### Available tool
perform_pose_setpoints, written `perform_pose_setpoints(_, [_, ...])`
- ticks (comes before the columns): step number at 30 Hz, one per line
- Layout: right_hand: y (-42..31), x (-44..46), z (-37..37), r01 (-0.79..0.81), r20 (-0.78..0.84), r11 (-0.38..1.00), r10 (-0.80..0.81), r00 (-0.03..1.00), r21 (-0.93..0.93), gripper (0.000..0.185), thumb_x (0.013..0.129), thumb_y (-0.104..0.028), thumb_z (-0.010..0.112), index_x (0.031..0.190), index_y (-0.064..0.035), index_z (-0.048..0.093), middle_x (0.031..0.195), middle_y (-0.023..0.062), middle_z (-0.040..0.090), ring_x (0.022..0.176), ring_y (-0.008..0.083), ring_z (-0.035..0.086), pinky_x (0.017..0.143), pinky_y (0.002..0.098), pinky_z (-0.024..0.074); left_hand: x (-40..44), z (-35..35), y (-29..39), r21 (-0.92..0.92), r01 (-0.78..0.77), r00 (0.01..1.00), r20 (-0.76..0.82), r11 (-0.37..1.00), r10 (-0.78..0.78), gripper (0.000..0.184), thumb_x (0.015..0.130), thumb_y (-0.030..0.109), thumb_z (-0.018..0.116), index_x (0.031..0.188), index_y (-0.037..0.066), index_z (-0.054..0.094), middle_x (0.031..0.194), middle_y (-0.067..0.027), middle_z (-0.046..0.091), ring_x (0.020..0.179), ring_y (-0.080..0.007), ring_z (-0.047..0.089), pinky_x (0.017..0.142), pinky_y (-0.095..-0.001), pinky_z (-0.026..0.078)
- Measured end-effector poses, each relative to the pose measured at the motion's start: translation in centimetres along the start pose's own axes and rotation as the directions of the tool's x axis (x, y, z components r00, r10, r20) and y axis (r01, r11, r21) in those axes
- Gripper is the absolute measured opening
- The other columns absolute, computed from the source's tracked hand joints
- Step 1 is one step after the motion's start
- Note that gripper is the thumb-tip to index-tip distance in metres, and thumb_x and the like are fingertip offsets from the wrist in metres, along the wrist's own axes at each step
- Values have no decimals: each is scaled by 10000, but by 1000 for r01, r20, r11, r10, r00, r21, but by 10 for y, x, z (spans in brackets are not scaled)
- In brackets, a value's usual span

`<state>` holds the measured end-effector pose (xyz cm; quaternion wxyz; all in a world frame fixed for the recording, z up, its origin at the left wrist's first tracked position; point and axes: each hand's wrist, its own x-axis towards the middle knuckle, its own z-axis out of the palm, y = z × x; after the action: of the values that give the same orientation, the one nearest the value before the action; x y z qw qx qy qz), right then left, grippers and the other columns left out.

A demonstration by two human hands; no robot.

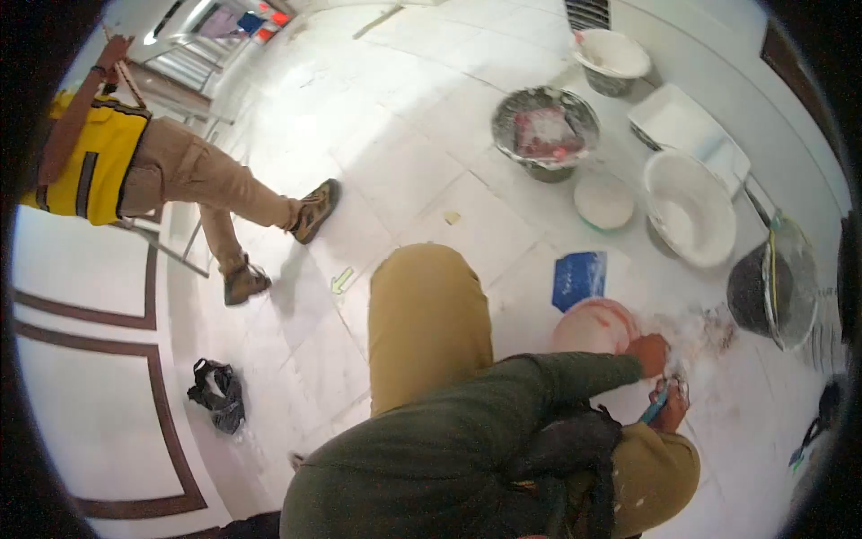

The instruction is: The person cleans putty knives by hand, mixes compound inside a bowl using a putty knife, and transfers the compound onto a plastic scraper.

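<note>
Beside the pink bowl (588, 329), your right hand (672, 415) grips a teal handle (656, 404); your left hand's (651, 353) grip is unclear. Beyond the bowl, a bucket (550, 172) holds reddish material (546, 135).

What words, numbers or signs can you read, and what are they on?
Words and numbers: none readable.
Sign: a green-edged arrow, on the floor.
Blue piece: any print is too blurred to read.
Reddish thing in the bucket: too blurred as well.
</note>
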<state>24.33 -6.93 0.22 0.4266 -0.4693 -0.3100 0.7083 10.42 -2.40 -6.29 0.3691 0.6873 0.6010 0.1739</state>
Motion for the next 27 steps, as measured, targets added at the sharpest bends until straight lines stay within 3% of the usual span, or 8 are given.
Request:
perform_pose_setpoints(2, [2,-3,-30,-185,-140,974,167,976,-129,397,882,-138,508,1250,-4,440,959,50,572,763,102,515,537,227,432,5,31,-5,324,-426,897,28,844,442,157,718,154,554,726,10,616,770,-165,591,786,-329,562,714,-431,454])
perform_pose_setpoints(8, [-12,-39,-2,-68,-246,997,56,968,-38,342,840,-159,620,1135,-5,537,844,50,577,688,126,531,554,261,442,-45,-27,16,-205,-95,928,-372,974,12,305,759,185,593,1025,38,569,820,-160,609,711,-316,583,645,-385,484])
perform_pose_setpoints(9, [-17,-42,12,-1,-186,1000,6,982,25,329,850,-129,598,1142,7,531,832,55,564,684,131,526,547,261,441,-62,-74,41,-397,17,965,-234,918,-119,238,759,159,590,970,49,585,769,-156,617,701,-318,599,640,-395,482])
perform_pose_setpoints(17, [-9,-11,20,-9,-170,994,27,985,106,296,851,-8,476,1137,59,507,902,116,556,692,157,499,512,271,414,-38,-88,-3,-208,-129,919,-394,970,38,230,781,113,588,991,20,563,743,-141,611,691,-308,615,685,-385,491])
perform_pose_setpoints(20, [-11,-11,21,-29,-208,998,40,977,56,300,842,-2,469,1133,61,507,906,116,555,691,154,499,511,268,416,-33,-87,-8,-350,-90,964,-266,932,-7,322,749,112,636,1035,-15,559,806,-172,635,659,-279,613,644,-362,490])
perform_pose_setpoints(23, [-11,-9,17,-19,-176,998,28,984,56,299,841,-7,473,1129,64,508,907,116,556,693,149,499,512,263,418,-27,-94,-11,-797,224,964,95,561,-250,345,738,113,672,1043,-18,575,809,-118,632,644,-196,591,619,-319,486])
perform_pose_setpoints(26, [-5,-7,9,-44,-166,997,55,985,66,297,843,-17,478,1127,63,509,909,118,556,701,146,503,512,262,418,-33,-115,11,-897,403,886,333,182,-322,345,731,95,687,1040,-19,585,814,-82,626,664,-158,587,614,-288,483])
perform_pose_setpoints(27, [-6,-9,11,-36,-173,997,46,984,64,298,843,-21,480,1128,62,507,910,119,556,704,145,504,512,262,417,-31,-112,7,-898,357,915,281,258,-288,346,726,79,686,1042,-20,586,819,-83,627,664,-155,586,617,-286,485])
